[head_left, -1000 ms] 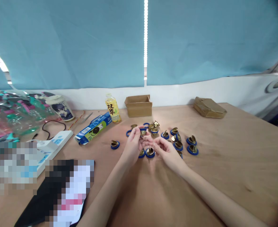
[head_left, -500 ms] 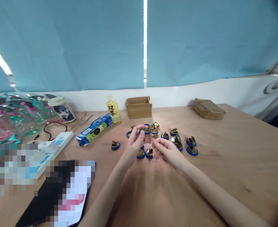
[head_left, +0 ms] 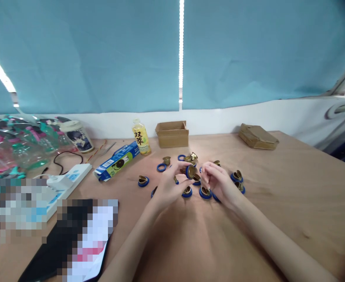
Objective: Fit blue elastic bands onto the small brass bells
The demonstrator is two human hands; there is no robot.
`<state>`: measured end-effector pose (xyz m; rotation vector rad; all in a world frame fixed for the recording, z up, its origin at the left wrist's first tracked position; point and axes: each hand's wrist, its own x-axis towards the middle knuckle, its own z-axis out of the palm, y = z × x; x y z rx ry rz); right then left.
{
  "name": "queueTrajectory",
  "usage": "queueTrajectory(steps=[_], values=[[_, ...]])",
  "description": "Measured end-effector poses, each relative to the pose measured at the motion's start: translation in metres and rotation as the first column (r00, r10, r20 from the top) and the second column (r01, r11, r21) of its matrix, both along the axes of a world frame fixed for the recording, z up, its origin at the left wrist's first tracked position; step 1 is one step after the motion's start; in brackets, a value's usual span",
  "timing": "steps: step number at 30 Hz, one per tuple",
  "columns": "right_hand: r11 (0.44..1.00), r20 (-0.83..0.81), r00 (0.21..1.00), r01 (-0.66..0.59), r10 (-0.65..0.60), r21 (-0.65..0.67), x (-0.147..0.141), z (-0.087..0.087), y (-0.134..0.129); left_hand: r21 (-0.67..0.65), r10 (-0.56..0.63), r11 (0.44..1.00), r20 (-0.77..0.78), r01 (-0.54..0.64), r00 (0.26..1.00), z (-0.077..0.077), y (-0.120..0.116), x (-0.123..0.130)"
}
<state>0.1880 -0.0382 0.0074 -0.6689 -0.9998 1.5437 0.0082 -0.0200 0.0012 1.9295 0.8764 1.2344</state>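
My left hand point(head_left: 171, 184) grips a brass-coloured fitting point(head_left: 191, 171) with a blue ring round its rim, tilted up between thumb and fingers. Just to its right, my right hand point(head_left: 218, 181) has its fingertips pinched together; whatever they hold is too small to make out. Under and around both hands lie several similar brass fittings with blue rings, including one point(head_left: 205, 192) below my right hand and one point(head_left: 143, 180) apart on the left. A loose blue ring point(head_left: 161, 167) and a ringless brass piece point(head_left: 166, 160) lie behind my left hand.
Toward the back stand an open cardboard box point(head_left: 172, 137), a yellow drink bottle point(head_left: 141, 138) and a closed brown package point(head_left: 258, 137). Leftward are a blue carton point(head_left: 117, 161), a white power strip point(head_left: 69, 182), a lidded cup point(head_left: 78, 137), clear spray bottles point(head_left: 28, 143) and a dark folder point(head_left: 58, 243).
My left hand now shows a blue-ringed fitting in its grasp. My right hand has shifted right, and several fittings beneath the hands lie in different spots.
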Motion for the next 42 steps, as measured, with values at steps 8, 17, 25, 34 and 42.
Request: queueTrajectory(steps=[8, 17, 25, 34, 42], values=[[0.997, 0.106, 0.992, -0.068, 0.07, -0.026, -0.002, -0.009, 0.003, 0.149, 0.099, 0.985, -0.087, -0.086, 0.991, 0.001, -0.006, 0.007], [0.995, 0.049, 0.996, -0.07, 0.074, -0.072, -0.004, -0.016, 0.006, 0.197, 0.122, 0.976, -0.121, -0.097, 0.985, -0.004, -0.006, 0.007], [0.997, 0.11, 0.993, -0.035, 0.043, -0.071, -0.008, -0.016, 0.007, 0.232, 0.174, 0.963, -0.146, -0.137, 0.974, -0.006, -0.009, 0.007], [0.996, 0.301, 0.953, -0.038, 0.014, 0.075, -0.004, -0.027, 0.012, 0.338, 0.171, 0.935, -0.179, -0.103, 0.969, 0.001, -0.011, 0.007], [0.99, 0.335, 0.941, -0.002, -0.044, 0.138, -0.007, -0.022, 0.01, 0.375, 0.163, 0.922, -0.146, -0.098, 0.976, -0.002, -0.009, 0.006]])
